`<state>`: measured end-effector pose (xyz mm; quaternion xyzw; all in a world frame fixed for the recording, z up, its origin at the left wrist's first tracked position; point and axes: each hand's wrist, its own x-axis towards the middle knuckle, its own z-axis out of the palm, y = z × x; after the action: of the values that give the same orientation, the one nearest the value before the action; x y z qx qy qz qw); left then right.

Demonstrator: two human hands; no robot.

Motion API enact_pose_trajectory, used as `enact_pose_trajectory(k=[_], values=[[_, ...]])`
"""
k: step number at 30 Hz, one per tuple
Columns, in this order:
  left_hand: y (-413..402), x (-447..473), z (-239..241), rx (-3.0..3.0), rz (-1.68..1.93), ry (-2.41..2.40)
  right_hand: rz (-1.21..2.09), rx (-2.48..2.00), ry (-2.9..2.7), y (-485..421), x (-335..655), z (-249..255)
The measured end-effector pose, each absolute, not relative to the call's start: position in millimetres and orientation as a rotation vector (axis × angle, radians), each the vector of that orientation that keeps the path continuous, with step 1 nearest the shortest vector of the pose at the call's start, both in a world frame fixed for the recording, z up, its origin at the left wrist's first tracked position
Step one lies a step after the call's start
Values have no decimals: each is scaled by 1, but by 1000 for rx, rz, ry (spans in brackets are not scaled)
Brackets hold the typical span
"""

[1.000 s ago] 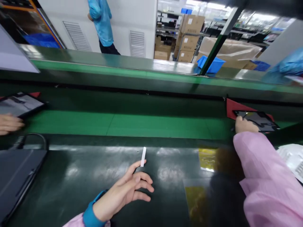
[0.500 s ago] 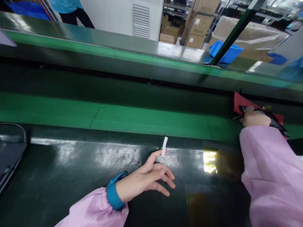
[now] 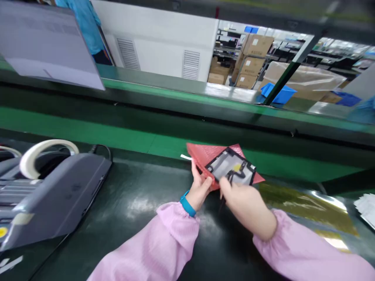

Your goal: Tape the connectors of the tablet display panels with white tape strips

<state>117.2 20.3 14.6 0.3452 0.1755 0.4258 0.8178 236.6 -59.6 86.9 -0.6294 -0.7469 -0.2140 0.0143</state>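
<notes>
Both my hands meet over the dark bench in front of me. My left hand grips the near left edge of a red bubble-wrap pad, with a small white strip sticking out past its fingers. On the pad lies a dark flat panel with a grey screen face and a yellow mark. My right hand is closed on the near edge of that panel. Both sleeves are pink; a blue band sits on my left wrist.
A grey tape dispenser machine with a white tape roll stands at the left. The green conveyor belt runs behind the bench. Yellowish film lies at the right, white sheets at the far right. A person in blue stands beyond.
My right hand has drawn the red pad and panel from the conveyor's right end to the middle of the bench. My left hand, still with the white strip, rose to grip the pad.
</notes>
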Motion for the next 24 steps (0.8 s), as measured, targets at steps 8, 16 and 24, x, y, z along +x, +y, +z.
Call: enact_pose_trajectory(k=[8,16,24], values=[[32,82,18,780,1027,674,7,-1738,-2201,-66,245,106],[49,24,16,1061,687,632,674,-1755,-1910,-33,280,89],[60,10,12,1171,724,610,907,-1590,-1581,-71,245,41]])
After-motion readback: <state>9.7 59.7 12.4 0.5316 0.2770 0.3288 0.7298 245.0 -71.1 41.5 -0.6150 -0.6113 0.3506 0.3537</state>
